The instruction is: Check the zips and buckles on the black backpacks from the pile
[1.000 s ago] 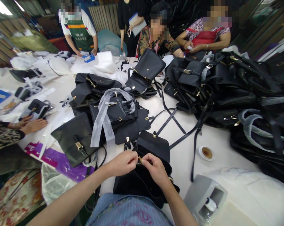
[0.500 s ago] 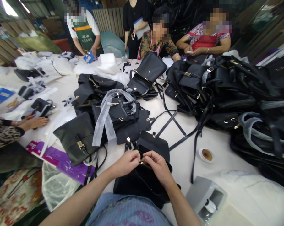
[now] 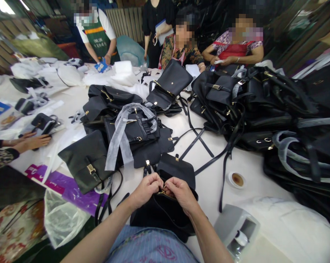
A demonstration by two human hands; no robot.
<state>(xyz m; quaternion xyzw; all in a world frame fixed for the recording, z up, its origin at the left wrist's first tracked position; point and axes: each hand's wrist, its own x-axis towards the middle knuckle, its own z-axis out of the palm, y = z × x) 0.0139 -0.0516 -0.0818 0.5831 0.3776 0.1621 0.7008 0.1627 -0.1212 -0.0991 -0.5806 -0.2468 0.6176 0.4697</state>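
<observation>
A black backpack [image 3: 159,215] with gold fittings lies at the table edge against my apron, its flap [image 3: 177,170] folded away from me. Its mouth has a gold zipper [image 3: 162,191], partly covered by my fingers. My left hand [image 3: 148,187] is closed in a pinch at the left of this zipper, on the backpack's edge. From the other side my right hand [image 3: 180,191] pinches at the gold zipper pull, thumb and forefinger together. The fingertips of both hands nearly meet, and exactly what lies between them is partly hidden.
More black bags [image 3: 134,128] lie just ahead, with a large pile [image 3: 222,95] on the right. A small cup of brown liquid [image 3: 237,179] and a grey tape dispenser [image 3: 236,232] stand at right. Several co-workers are around the table; one's hands [image 3: 35,140] show at left.
My hands remain at the backpack's zipper, with the right fingers curled in a little more. The whole view has shifted slightly.
</observation>
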